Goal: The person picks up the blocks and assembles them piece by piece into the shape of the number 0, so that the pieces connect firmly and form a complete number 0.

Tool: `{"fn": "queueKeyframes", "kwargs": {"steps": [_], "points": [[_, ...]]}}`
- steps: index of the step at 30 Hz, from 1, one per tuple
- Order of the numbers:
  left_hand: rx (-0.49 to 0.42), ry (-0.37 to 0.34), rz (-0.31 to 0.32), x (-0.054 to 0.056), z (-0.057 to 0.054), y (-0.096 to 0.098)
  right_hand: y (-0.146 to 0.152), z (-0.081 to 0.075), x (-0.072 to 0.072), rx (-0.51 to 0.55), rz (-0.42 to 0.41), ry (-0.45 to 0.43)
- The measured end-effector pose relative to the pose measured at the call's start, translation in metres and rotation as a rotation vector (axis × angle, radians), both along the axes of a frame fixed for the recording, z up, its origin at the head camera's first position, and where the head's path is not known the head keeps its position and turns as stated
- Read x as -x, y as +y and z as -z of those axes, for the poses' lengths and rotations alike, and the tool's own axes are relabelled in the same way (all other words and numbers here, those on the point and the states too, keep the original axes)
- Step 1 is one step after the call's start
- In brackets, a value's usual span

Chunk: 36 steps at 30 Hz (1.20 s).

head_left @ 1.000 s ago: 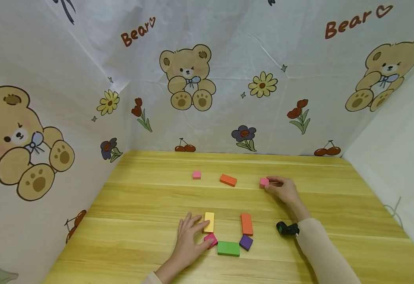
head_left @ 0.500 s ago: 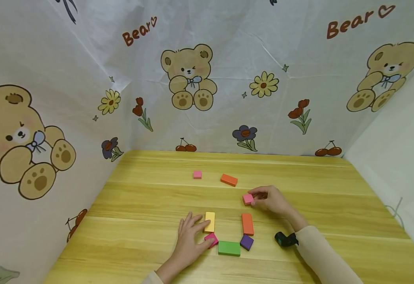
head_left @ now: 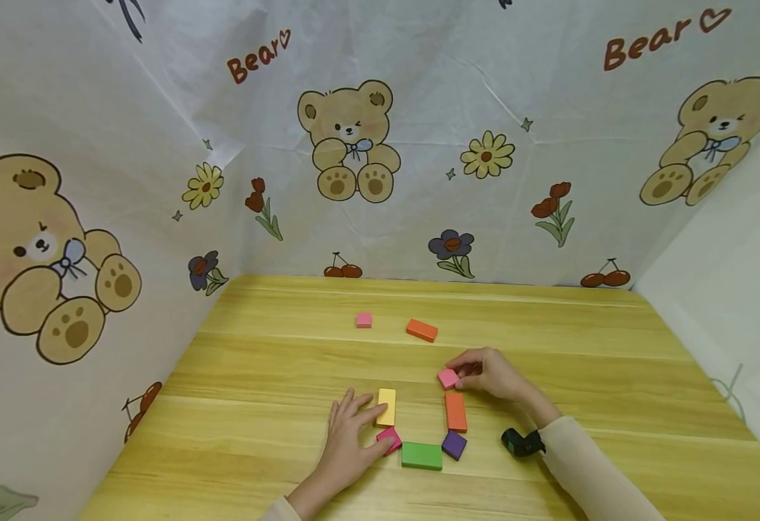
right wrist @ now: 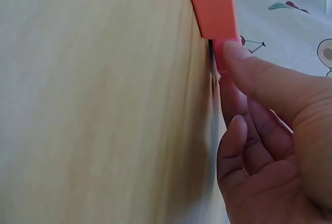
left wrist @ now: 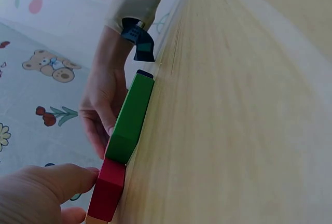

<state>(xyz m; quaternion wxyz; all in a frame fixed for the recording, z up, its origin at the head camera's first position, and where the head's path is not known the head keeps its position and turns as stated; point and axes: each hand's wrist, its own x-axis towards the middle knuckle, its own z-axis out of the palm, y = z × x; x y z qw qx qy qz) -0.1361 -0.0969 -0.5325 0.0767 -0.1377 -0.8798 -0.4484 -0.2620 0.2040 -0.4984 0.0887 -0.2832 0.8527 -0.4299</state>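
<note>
In the head view my right hand [head_left: 492, 373] pinches a small pink block [head_left: 447, 378] between thumb and fingers, at the far end of an orange-red block [head_left: 456, 412]. The right wrist view shows that pink block [right wrist: 220, 60] low at the table, right at the orange-red one's end. My left hand [head_left: 346, 443] lies with relaxed fingers: the index finger touches a yellow block [head_left: 388, 400] and the thumb a magenta block [head_left: 389, 435]. A green block [head_left: 422, 456] and a purple block [head_left: 454, 445] join these in a U shape.
Farther back on the wooden table [head_left: 276, 376] lie another pink block [head_left: 363, 320] and an orange block [head_left: 422, 331]. A black wrist device [head_left: 522, 442] sits at the right sleeve. Bear-printed cloth [head_left: 406, 224] walls the back and left side.
My right hand has carried the pink block left and toward me, from the back right to the orange-red block's far end. The left hand has stayed on the yellow and magenta blocks.
</note>
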Motion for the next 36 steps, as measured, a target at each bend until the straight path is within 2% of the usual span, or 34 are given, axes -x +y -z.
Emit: {"fn": "queueKeyframes", "kwargs": {"steps": [8,14,21,26,31,36], "points": [[0.001,-0.006,0.002,0.000,0.000,0.000,-0.002,-0.001,-0.001,-0.018,-0.045,0.008],[-0.001,-0.010,0.000,0.000,0.000,0.000,-0.007,-0.013,-0.007,-0.031,-0.069,0.011],[0.000,-0.006,-0.001,0.000,-0.001,0.000,-0.003,-0.003,-0.001,-0.034,-0.113,0.056],[0.002,0.002,0.000,0.000,-0.001,0.001,0.000,-0.002,0.000,-0.034,-0.121,0.071],[0.009,0.018,0.005,0.001,-0.002,0.001,0.002,-0.006,-0.005,-0.062,-0.084,0.089],[0.015,0.017,0.000,0.001,-0.002,0.000,0.002,-0.011,-0.023,-0.051,0.077,0.117]]}}
